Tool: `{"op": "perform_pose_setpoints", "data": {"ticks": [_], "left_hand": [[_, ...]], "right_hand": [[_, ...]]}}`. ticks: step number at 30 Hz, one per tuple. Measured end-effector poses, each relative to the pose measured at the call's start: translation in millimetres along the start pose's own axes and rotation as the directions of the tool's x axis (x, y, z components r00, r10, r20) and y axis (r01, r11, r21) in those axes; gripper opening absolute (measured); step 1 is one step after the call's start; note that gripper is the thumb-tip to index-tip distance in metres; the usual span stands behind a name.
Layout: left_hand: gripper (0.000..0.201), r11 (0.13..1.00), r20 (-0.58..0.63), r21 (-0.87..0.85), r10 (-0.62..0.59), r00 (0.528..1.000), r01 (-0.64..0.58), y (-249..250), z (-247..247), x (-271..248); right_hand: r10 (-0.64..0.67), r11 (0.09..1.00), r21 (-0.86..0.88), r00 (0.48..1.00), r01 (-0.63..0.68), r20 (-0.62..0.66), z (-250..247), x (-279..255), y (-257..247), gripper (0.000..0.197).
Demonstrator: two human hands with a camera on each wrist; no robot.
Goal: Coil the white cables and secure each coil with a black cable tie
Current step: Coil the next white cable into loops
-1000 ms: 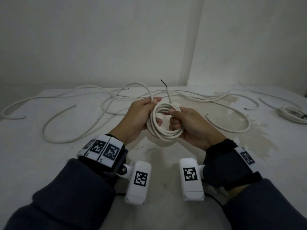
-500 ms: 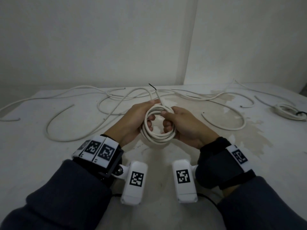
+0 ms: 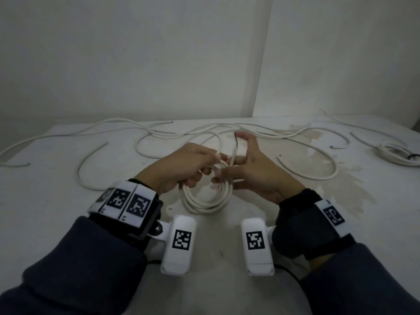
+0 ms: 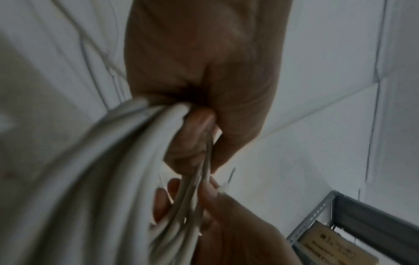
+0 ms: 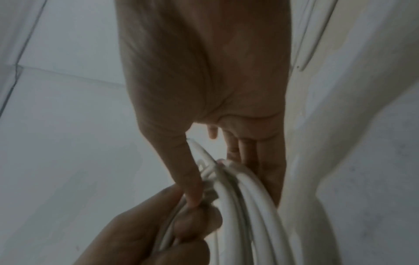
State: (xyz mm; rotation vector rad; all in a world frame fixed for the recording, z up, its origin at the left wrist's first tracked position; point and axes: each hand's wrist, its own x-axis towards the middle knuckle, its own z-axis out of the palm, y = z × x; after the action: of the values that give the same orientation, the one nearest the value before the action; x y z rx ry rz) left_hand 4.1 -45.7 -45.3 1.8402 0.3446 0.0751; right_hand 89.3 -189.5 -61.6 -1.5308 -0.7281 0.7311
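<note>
One coil: a white cable coil [image 3: 208, 196] of several loops is held above the tabletop [image 3: 45, 201] between both hands, presumably so the loops cannot spring apart.
Left hand: the left hand [image 3: 181, 165] is closed round the upper left of the bundle, which is pinched between thumb and curled fingers.
Right hand: the right hand [image 3: 254, 171] has its thumb pressed against the loops while the other fingers are extended; the free cable end [image 3: 236, 144] is seen standing up just beside them, probably being guided into the coil.
Loose cables: several uncoiled white cables [image 3: 159, 133] are spread across the far tabletop.
Finished coil: a second coil [image 3: 396, 153] is seen far right, with a dark mark, possibly a black cable tie [image 3: 413, 157].
Step judged: the last winding; no tie is fitted yet.
</note>
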Motion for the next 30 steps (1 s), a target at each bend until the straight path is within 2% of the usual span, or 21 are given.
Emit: {"op": "perform_pose_setpoints", "data": {"ticks": [2, 3, 5, 8, 13, 17, 18, 21, 23, 25, 27, 30], "left_hand": [[0.025, 0.988, 0.072, 0.151, -0.035, 0.997, 0.024, 1.5, -2.5, -3.5], [0.026, 0.979, 0.091, 0.203, -0.044, 0.995, 0.025, 2.4, -3.2, -4.6], [0.027, 0.966, 0.095, 0.26, -0.025, 0.995, -0.001, 3.9, -4.0, -6.3], [0.024, 0.963, 0.074, 0.255, 0.07, 0.995, -0.087, 5.4, -4.5, -8.0], [0.025, 0.964, -0.023, 0.161, 0.219, 0.975, -0.213, 6.2, -5.6, -4.0], [0.019, 0.951, -0.128, 0.103, 0.304, 0.944, -0.292, 3.7, -7.1, -1.1], [0.018, 0.95, -0.161, 0.064, 0.313, 0.936, -0.307, 3.0, -8.5, -0.6], [0.013, 0.943, -0.201, -0.058, 0.31, 0.929, -0.327, 0.7, -11.3, 1.2], [0.011, 0.926, -0.223, -0.186, 0.285, 0.932, -0.328, -0.8, -11.6, 3.0], [0.011, 0.903, -0.253, -0.307, 0.227, 0.94, -0.301, -2.0, -11.1, 5.9], [0.012, 0.873, -0.265, -0.411, 0.162, 0.951, -0.263, -2.9, -9.0, 8.3], [0.011, 0.858, -0.272, -0.458, 0.113, 0.956, -0.232, -4.4, -6.1, 10.2]], "right_hand": [[-0.094, 0.986, -0.137, 0.995, 0.098, 0.038, -2.1, -1.7, -0.2, 0.106], [-0.118, 0.975, -0.179, 0.99, 0.129, 0.071, -2.4, -2.3, -0.2, 0.106], [-0.145, 0.963, -0.214, 0.985, 0.162, 0.096, -2.5, -2.8, -0.2, 0.09], [-0.164, 0.97, -0.179, 0.986, 0.164, 0.016, -2.6, -2.0, -1.9, 0.057], [-0.208, 0.978, -0.032, 0.959, 0.206, -0.192, -6.8, 5.5, 1.2, 0.042], [-0.169, 0.983, 0.035, 0.96, 0.181, -0.225, -8.9, 3.1, -2.2, 0.01], [-0.15, 0.986, 0.035, 0.957, 0.164, -0.247, -10.4, 3.3, -2.5, 0.012], [-0.137, 0.99, -0.001, 0.948, 0.143, -0.286, -15.0, 5.2, -5.1, 0.037], [-0.074, 0.977, 0.182, 0.981, 0.107, -0.177, -18.3, 5.7, -6.0, 0.063], [-0.03, 0.918, 0.393, 0.998, 0.047, -0.05, -21.1, 4.1, -6.5, 0.081], [-0.015, 0.873, 0.487, 1.0, 0.019, -0.014, -21.5, 4.0, -5.2, 0.081], [0.025, 0.902, 0.432, 0.996, 0.013, -0.084, -17.5, 6.0, -4.7, 0.055]]}}
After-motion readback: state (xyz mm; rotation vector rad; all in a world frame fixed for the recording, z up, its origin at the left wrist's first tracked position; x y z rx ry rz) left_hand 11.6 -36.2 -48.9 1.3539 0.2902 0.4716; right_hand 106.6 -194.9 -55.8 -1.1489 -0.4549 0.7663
